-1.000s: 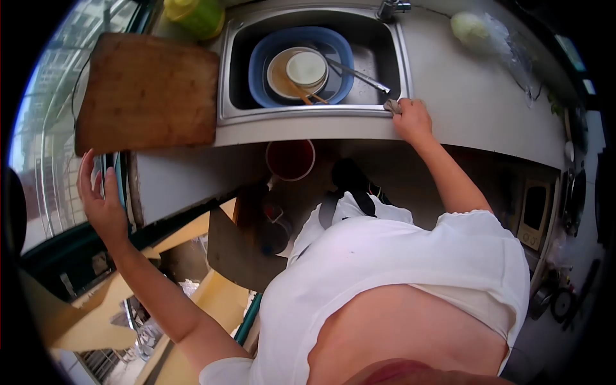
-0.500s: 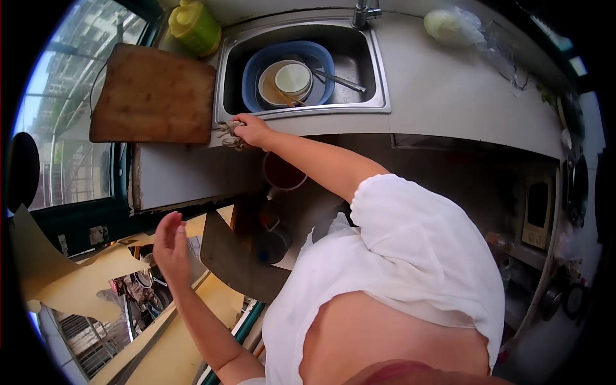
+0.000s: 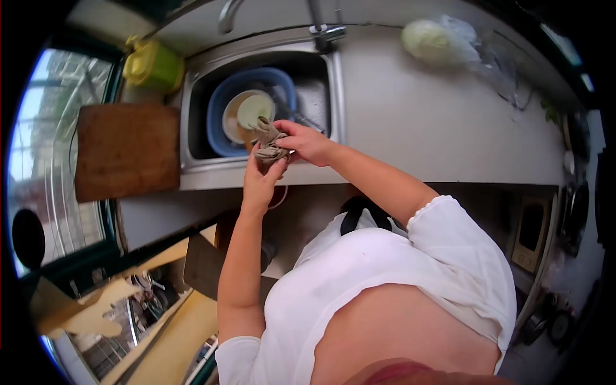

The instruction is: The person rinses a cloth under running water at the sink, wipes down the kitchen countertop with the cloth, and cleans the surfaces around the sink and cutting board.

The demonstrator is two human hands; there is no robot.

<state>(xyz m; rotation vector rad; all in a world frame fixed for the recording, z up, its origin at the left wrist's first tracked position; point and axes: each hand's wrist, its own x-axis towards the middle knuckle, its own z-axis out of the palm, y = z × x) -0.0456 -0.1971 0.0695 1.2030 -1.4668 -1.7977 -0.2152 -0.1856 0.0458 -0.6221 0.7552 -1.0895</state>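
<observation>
A crumpled greyish-brown rag (image 3: pixel 269 142) is bunched between my two hands, above the front rim of the steel sink (image 3: pixel 341 106). My left hand (image 3: pixel 260 181) grips it from the near left side, thumb and fingers closed on the cloth. From the right, my right hand (image 3: pixel 308 142) pinches the other side of it. Behind the rag, a blue basin (image 3: pixel 218 106) sits in the sink with a pale green bowl (image 3: pixel 255 109) stacked in a larger cream bowl (image 3: pixel 232 114). The rag and hands hide part of the basin's near side.
A wooden cutting board (image 3: pixel 128 154) lies left of the sink, with a yellow-green jug (image 3: pixel 154 66) behind it. The faucet (image 3: pixel 326 33) stands at the sink's back right. A round pale vegetable (image 3: pixel 427 42) and plastic bag (image 3: pixel 462 42) lie on the right of the counter (image 3: pixel 410 122).
My right hand has lifted the rag from the counter edge beside the cutting board and moved it right. My left hand has come up from the lower left and closed on it.
</observation>
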